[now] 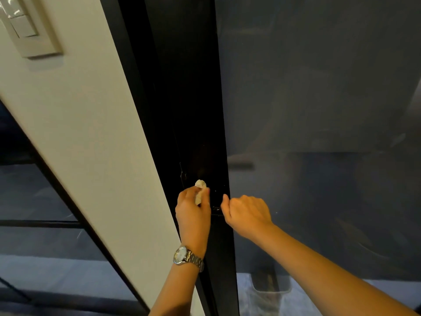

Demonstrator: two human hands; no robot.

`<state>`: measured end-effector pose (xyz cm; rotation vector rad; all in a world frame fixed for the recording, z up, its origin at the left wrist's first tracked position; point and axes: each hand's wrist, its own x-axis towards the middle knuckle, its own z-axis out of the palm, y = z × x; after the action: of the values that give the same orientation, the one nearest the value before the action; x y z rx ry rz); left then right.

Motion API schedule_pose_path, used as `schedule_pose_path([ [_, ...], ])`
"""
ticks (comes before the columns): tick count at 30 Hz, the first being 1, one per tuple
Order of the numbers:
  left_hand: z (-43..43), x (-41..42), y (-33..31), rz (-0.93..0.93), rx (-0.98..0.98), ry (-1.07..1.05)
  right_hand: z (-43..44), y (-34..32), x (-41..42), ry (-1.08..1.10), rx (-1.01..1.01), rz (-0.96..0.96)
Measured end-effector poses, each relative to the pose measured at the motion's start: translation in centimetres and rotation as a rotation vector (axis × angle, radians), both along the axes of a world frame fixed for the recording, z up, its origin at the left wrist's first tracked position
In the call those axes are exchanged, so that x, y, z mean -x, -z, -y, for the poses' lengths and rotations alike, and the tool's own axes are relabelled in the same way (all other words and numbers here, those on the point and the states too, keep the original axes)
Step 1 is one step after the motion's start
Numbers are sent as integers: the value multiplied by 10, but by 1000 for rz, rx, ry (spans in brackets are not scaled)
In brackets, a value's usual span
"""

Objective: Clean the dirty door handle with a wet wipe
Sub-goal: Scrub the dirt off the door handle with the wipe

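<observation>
- Clamping left hand (193, 215) round bunched wet wipe (200, 190), lower centre; likely handling soft, light, damp.
- Curling right hand (247, 215) beside door handle (216, 210); gripping or not, unclear.

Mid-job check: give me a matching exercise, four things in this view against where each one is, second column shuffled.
1. crumpled white wet wipe
2. silver metal wristwatch
3. white plastic wall switch
4. right hand

A. high on the pale wall
B. beside the black door frame, fingers curled
C. on the left wrist
D. gripped in the left hand

Pairs: 1-D, 2-C, 3-A, 4-B.
</observation>
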<state>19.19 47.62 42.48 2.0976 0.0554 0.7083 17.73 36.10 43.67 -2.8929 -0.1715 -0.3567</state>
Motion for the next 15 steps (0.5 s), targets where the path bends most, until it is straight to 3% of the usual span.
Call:
schedule_pose_path([
  [5, 0, -8, -19, -157, -182, -21, 0, -1, 1, 19, 11, -16],
  [9, -12, -14, -19, -245, 59, 35, 0, -1, 2, 16, 20, -25],
  [12, -21, -14, -9, -360, 423, 68, 0, -3, 2, 14, 25, -19],
  [15, -22, -14, -7, -565, 1167, 273, 0, -4, 3, 16, 26, -15],
])
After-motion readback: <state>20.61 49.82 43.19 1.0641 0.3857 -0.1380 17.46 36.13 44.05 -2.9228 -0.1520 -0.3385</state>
